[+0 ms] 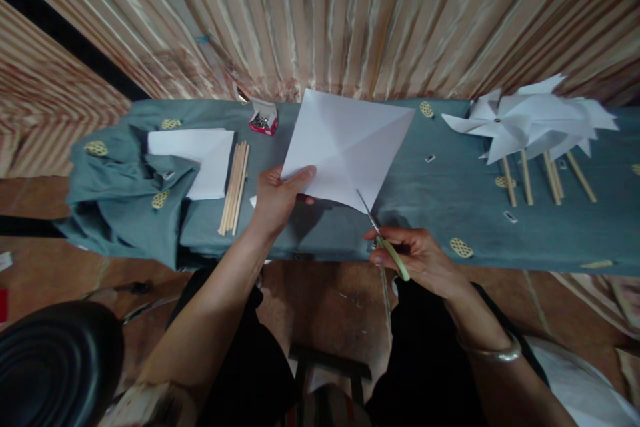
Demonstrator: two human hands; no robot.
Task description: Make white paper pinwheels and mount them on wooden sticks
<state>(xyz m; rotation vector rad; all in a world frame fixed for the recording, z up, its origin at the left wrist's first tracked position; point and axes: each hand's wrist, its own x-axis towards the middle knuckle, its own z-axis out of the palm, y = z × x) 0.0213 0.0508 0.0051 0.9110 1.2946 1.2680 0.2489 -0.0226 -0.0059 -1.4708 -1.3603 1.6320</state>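
Note:
A square sheet of white paper (345,147), with crossing diagonal creases, is held up above the cloth by my left hand (280,197). My left thumb lies on top of its left corner, and the fingers are underneath. My right hand (415,257) is closed around the green handles of a pair of scissors (385,243). The blades reach over the sheet's near corner, one of them showing on top of the paper. To the left lie several wooden sticks (234,188) side by side. Beyond them is a stack of white paper (215,163), partly covered by a fold of cloth.
A small red box (263,117) of metal bits stands open near the back edge. Several white paper pinwheels (535,117) on sticks lie at the right. Blue-green cloth (430,193) covers the narrow table. Behind hangs a pleated curtain (320,20); a black round stool (57,363) is lower left.

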